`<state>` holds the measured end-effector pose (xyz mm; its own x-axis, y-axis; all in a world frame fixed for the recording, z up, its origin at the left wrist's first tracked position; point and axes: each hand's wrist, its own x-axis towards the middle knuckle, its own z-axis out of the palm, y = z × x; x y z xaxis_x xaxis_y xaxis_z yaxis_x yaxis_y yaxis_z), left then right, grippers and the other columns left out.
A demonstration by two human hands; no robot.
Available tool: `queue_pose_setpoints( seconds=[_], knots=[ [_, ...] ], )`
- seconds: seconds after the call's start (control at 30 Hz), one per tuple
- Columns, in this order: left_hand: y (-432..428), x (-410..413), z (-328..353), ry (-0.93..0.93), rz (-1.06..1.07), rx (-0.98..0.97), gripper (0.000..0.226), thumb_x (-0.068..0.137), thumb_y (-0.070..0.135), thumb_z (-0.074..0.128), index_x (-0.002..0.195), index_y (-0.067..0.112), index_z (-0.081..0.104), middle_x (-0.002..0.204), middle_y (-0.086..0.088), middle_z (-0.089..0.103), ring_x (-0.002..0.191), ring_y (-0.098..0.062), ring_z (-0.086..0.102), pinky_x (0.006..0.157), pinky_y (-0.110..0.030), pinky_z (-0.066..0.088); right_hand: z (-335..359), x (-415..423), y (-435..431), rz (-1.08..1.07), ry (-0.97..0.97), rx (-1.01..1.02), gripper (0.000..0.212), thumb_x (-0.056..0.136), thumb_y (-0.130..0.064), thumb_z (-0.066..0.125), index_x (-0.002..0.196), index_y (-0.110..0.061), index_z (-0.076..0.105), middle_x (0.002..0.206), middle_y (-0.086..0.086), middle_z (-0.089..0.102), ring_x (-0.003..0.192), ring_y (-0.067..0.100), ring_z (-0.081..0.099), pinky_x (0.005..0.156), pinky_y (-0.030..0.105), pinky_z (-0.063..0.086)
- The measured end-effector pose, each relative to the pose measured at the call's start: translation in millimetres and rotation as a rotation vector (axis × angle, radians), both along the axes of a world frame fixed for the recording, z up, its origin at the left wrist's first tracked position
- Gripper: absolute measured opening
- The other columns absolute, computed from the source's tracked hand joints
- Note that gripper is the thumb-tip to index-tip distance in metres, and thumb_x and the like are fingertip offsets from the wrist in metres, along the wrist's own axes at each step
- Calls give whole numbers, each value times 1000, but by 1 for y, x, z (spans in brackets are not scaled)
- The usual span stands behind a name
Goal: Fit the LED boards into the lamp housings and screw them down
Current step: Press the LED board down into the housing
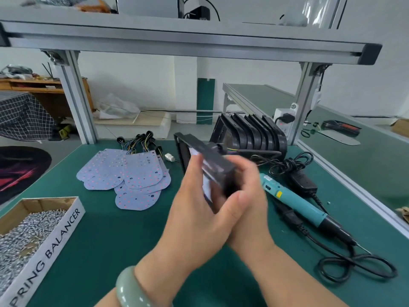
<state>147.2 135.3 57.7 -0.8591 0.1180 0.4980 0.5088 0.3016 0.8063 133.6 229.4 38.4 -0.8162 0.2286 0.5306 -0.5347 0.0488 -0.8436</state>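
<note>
The left hand (pixel 194 196) and the right hand (pixel 249 191) both wrap round one black lamp housing (pixel 212 161) and hold it tilted above the green counter (pixel 106 240). The white LED boards (pixel 132 173) lie piled further left.

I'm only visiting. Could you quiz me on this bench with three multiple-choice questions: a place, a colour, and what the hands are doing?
1. Where is the teal electric screwdriver? A hanging overhead; B lying on the green mat; C standing upright.
2. The smooth bangle on the left wrist is: A red; B pale green; C black.
3. The left hand and right hand: A hold the black plastic lamp housing; B lie flat; C drive a screw.
Answers: B, it lies on the mat; B, its colour shows plainly; A, both grip the housing.
</note>
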Motion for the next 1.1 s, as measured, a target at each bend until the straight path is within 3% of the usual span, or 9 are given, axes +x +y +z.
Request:
queue_pose_setpoints(
  seconds=[0.17,0.3,0.4,0.5,0.57,0.73,0.87,0.97,1.1],
  knots=[
    [-23,-18,-2,29,300,229,21,76,16,74,73,32,60,64,29,64,57,11,58,51,-2,40,-7,3,-2,361,74,350,55,81,0,62,133,-15,49,128,-8,61,120,7,57,102,23,42],
    [-38,-24,-1,-7,248,123,17,73,21,78,68,28,63,69,20,67,53,6,54,50,-4,41,4,-3,14,-291,302,483,29,86,-4,55,112,-10,66,108,-7,66,103,3,60,92,16,44],
    [-40,-22,4,12,190,128,13,67,30,77,74,36,68,74,17,69,57,6,56,53,-3,42,11,-10,28,-374,115,691,46,91,-15,58,136,-12,47,131,-9,46,127,8,40,111,21,24],
    [-43,-22,8,24,180,137,22,64,28,66,75,47,68,67,25,68,58,10,57,55,-2,43,8,-12,32,-155,-61,892,6,96,-25,53,98,-28,58,82,-11,59,78,12,51,82,37,39],
    [-52,-29,7,28,267,176,10,62,30,66,72,34,67,66,31,65,59,13,57,54,-2,42,10,-8,28,-152,1,876,28,97,-32,48,69,-26,46,56,-8,43,57,14,39,61,34,29],
    [-64,-36,3,32,308,218,18,66,29,71,82,33,62,74,31,66,68,13,60,67,-14,51,14,1,25,-20,0,772,40,90,-39,42,72,-7,57,53,5,47,53,22,41,54,39,38],
    [-59,-28,6,275,458,74,64,71,34,77,126,17,50,112,20,52,101,1,51,85,-12,41,11,2,20,-154,3,701,42,93,-34,50,64,-3,51,50,7,42,50,25,37,50,43,36],
    [-47,-16,4,617,453,-139,25,84,40,59,87,15,62,77,18,52,69,-4,47,66,-10,37,12,-1,15,-233,-13,698,41,91,-36,47,60,-9,43,48,1,38,49,22,36,50,40,35],
    [-25,-11,-3,-264,7,-152,68,81,70,32,75,14,69,62,2,68,60,-8,65,63,-20,54,17,4,11,-241,56,806,38,90,-30,49,58,-19,33,47,-9,29,47,19,33,45,29,24]
  ],
)
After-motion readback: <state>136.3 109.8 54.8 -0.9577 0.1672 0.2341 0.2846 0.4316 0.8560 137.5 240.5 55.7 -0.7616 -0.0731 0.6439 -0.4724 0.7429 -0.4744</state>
